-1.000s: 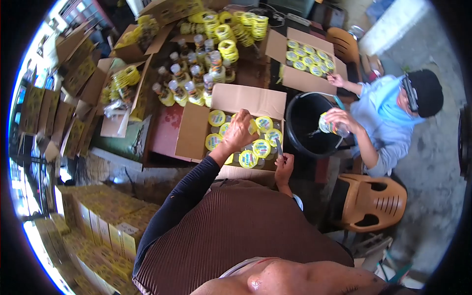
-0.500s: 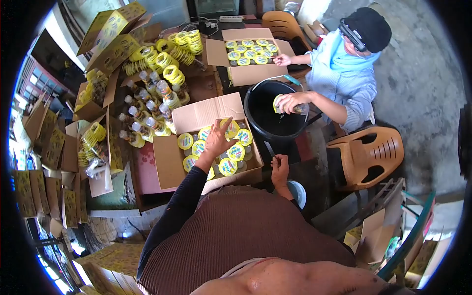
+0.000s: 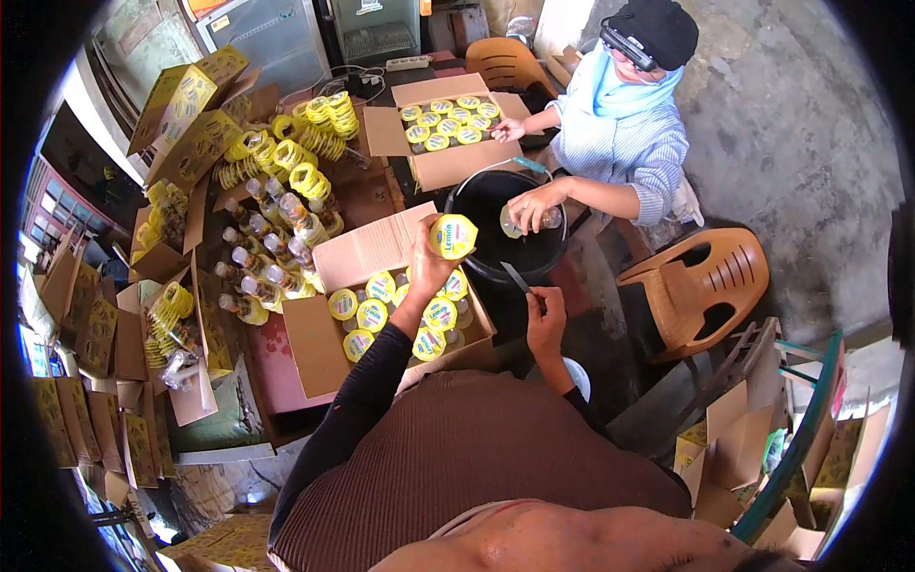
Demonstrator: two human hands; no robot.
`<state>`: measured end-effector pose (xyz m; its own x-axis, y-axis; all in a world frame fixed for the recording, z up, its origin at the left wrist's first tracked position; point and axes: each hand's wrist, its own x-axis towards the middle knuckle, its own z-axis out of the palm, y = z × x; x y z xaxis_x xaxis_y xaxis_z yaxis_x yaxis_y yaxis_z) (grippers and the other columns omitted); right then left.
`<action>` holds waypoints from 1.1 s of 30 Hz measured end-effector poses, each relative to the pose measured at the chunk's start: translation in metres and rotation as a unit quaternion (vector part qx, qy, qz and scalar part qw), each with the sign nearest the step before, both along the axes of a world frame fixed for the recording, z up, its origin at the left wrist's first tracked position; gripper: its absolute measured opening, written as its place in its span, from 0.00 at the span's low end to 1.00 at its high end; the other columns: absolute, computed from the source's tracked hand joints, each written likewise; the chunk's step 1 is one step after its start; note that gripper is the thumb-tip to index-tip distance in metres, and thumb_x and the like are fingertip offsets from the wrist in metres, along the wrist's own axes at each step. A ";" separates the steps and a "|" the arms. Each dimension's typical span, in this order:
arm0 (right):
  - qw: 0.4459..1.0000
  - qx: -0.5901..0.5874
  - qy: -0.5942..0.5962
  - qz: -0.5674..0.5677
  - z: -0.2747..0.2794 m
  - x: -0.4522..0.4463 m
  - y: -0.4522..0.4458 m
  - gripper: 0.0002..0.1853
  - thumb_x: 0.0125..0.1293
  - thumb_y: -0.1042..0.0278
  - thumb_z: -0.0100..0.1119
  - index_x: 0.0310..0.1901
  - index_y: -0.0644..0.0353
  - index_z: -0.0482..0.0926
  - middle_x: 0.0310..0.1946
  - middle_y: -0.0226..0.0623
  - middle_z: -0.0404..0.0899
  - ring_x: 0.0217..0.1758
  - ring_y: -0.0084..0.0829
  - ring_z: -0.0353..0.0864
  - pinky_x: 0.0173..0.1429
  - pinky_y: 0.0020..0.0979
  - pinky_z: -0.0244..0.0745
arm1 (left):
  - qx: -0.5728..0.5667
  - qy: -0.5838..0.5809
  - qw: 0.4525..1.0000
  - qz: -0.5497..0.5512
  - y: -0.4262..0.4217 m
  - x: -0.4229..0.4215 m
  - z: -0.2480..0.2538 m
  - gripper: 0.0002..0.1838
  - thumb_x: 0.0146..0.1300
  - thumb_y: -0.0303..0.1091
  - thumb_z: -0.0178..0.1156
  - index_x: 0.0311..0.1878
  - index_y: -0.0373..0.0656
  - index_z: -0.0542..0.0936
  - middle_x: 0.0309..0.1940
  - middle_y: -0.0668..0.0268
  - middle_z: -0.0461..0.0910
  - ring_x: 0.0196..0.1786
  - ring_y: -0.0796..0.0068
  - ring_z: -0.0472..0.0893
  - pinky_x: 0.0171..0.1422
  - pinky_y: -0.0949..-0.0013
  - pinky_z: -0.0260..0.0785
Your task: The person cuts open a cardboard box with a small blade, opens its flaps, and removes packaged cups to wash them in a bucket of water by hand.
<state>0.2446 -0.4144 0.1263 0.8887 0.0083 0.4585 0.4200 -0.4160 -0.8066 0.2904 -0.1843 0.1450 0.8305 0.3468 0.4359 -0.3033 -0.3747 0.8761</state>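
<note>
My left hand (image 3: 432,269) is closed around a container with a yellow Lemon label (image 3: 454,236), raised above the box. Its labelled face points up at me, and the rest of it is mostly hidden. Below stands an open cardboard box (image 3: 316,348) holding several more yellow-labelled containers (image 3: 372,315). In my right hand (image 3: 546,324) I grip a knife (image 3: 516,277), its blade pointing up and left toward the black bucket (image 3: 464,270). Over that bucket, a co-worker's hand (image 3: 537,204) holds a clear container (image 3: 548,218) with a yellow label.
Several bottles (image 3: 253,286) and stacks of yellow rings (image 3: 310,179) crowd the table's left side. A second filled box (image 3: 438,173) lies beyond the bucket, near the co-worker (image 3: 620,124). An orange chair (image 3: 705,286) stands at right. Cardboard boxes (image 3: 105,296) are piled far left.
My left hand has lifted a yellow-labelled container out of the box. The knife has tilted upward in my right hand. The view has shifted slightly, and the co-worker's container has turned over the bucket.
</note>
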 end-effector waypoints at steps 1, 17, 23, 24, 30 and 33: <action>1.000 0.010 -0.020 -0.004 0.006 0.003 0.001 0.05 0.63 0.77 0.59 0.40 0.62 0.77 0.34 0.37 0.71 0.36 0.32 0.73 0.38 0.30 0.70 | 0.004 -0.007 1.000 -0.015 -0.005 0.007 0.001 0.40 0.40 0.31 0.81 0.55 0.40 0.68 0.47 0.55 0.79 0.51 0.61 0.81 0.55 0.63 0.74; 0.968 -0.189 -0.148 -0.070 0.032 0.052 0.005 0.08 0.59 0.75 0.63 0.41 0.58 0.83 0.31 0.34 0.69 0.36 0.36 0.71 0.39 0.35 0.69 | 0.072 0.038 0.978 -0.190 -0.042 0.050 -0.052 0.39 0.39 0.31 0.79 0.56 0.42 0.69 0.43 0.54 0.82 0.50 0.53 0.82 0.53 0.60 0.74; 0.960 -0.237 -0.136 -0.052 0.017 0.060 0.010 0.09 0.57 0.77 0.63 0.40 0.58 0.83 0.30 0.34 0.69 0.37 0.36 0.71 0.42 0.35 0.69 | 0.091 0.075 0.971 -0.208 -0.038 0.052 -0.055 0.42 0.38 0.33 0.79 0.58 0.43 0.66 0.43 0.52 0.82 0.50 0.49 0.81 0.52 0.58 0.74; 0.959 -0.239 -0.141 -0.053 0.016 0.061 0.012 0.09 0.57 0.77 0.63 0.40 0.58 0.83 0.30 0.34 0.69 0.37 0.35 0.71 0.41 0.35 0.69 | 0.093 0.074 0.970 -0.210 -0.037 0.053 -0.057 0.43 0.38 0.33 0.79 0.58 0.43 0.65 0.43 0.52 0.82 0.50 0.48 0.81 0.52 0.58 0.74; 0.949 -0.279 -0.137 -0.048 0.011 0.068 0.017 0.08 0.56 0.77 0.61 0.38 0.55 0.82 0.30 0.33 0.68 0.37 0.36 0.71 0.42 0.36 0.68 | 0.096 0.083 0.968 -0.215 -0.035 0.053 -0.059 0.45 0.37 0.35 0.80 0.59 0.44 0.64 0.43 0.51 0.81 0.50 0.47 0.80 0.52 0.56 0.73; 0.939 -0.310 -0.144 -0.043 0.008 0.071 0.018 0.07 0.56 0.75 0.60 0.37 0.55 0.82 0.30 0.32 0.67 0.37 0.35 0.70 0.41 0.36 0.68 | 0.104 0.076 0.968 -0.214 -0.035 0.056 -0.062 0.46 0.37 0.36 0.80 0.60 0.44 0.63 0.43 0.51 0.81 0.50 0.47 0.80 0.52 0.55 0.73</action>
<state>0.3152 -0.3964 0.1347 0.7378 0.2867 0.6111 0.5269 -0.8105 -0.2560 0.3459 -0.2192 0.0834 0.9391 -0.1255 0.3199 -0.3425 -0.4156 0.8426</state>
